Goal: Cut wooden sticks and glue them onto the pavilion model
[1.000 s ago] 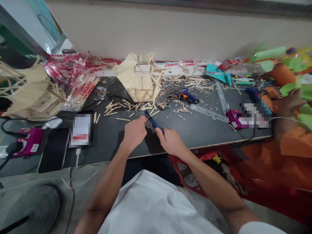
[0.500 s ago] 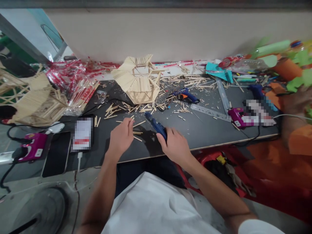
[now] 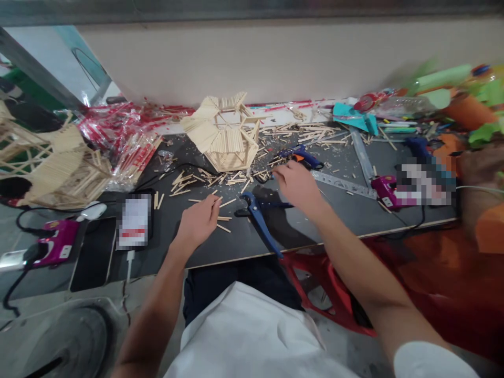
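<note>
My left hand [image 3: 199, 219] is closed at the fingertips on a short wooden stick [image 3: 216, 193], low over the near side of the table. Several cut sticks [image 3: 224, 218] lie just beside it. A blue-handled cutter [image 3: 260, 223] rests on the table between my hands, its handles spread and neither hand on it. My right hand [image 3: 301, 189] is over the table right of the cutter, fingers loosely bent and apart, with nothing visible in them. Just beyond it lies a blue glue gun [image 3: 305, 156]. A latticed stick model [image 3: 226, 139] stands behind the scattered pieces.
Left are another stick model [image 3: 65, 173], plastic-wrapped sticks [image 3: 134, 152], two phones [image 3: 92, 254] and a purple power strip [image 3: 57, 241]. Right are a metal ruler [image 3: 346, 185], another purple power strip [image 3: 384, 191] and coloured paper. Another person's arm [image 3: 478, 184] shows at the right edge.
My right hand has let go of the blue cutter and moved up and right towards the glue gun. The cutter now lies with its handles spread. My left hand stays almost in place.
</note>
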`<state>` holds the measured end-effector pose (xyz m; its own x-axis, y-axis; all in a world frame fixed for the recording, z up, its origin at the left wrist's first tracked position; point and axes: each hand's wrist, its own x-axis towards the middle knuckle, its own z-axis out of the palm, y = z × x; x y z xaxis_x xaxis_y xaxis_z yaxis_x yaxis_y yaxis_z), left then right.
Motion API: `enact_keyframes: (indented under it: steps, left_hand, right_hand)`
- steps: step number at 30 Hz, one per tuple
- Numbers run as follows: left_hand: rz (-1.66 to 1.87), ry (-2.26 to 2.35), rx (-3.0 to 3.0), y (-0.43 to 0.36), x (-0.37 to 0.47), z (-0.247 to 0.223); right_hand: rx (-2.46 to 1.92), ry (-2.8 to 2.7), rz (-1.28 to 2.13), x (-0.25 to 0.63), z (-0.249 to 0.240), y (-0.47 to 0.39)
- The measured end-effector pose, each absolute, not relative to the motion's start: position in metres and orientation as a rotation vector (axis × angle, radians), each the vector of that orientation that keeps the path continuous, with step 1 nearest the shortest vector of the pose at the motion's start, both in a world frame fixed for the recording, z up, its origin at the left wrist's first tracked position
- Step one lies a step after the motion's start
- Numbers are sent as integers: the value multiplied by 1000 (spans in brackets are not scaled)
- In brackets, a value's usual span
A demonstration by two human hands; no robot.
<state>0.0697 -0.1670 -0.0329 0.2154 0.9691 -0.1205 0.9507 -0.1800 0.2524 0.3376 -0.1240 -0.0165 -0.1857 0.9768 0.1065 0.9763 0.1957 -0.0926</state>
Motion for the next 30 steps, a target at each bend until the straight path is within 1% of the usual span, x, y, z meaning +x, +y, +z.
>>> enact_keyframes:
  steps: [4, 8, 15, 21, 23, 24, 28, 30]
  left_hand:
    - [73, 1789, 2237, -167, 70, -35]
    - [85, 1733, 2254, -167, 71, -38]
    - [136, 1690, 2242, -168, 76, -34]
    - [269, 1602, 2244, -167, 83, -26]
    - [332, 1582, 2232, -165, 86, -22]
    - [368, 1559, 2228, -163, 88, -21]
    - [486, 1400, 2304, -148, 101, -10]
    - [492, 1329, 2432, -138, 109, -3]
  right_hand:
    - [-1974, -2510, -72, 340, -6, -67]
    - [-1994, -2684, -95, 327, -11, -41]
    - [-1964, -2730, -44, 314, -20, -35]
    - [-1827, -2585, -49, 326, -8, -52]
    - [-1694, -2378, 122, 333, -3, -64]
    - [-1616, -2237, 287, 336, 0, -71]
    - [-1274, -1619, 1157, 337, 5, -99]
    - [-1149, -1399, 1447, 333, 4, -108]
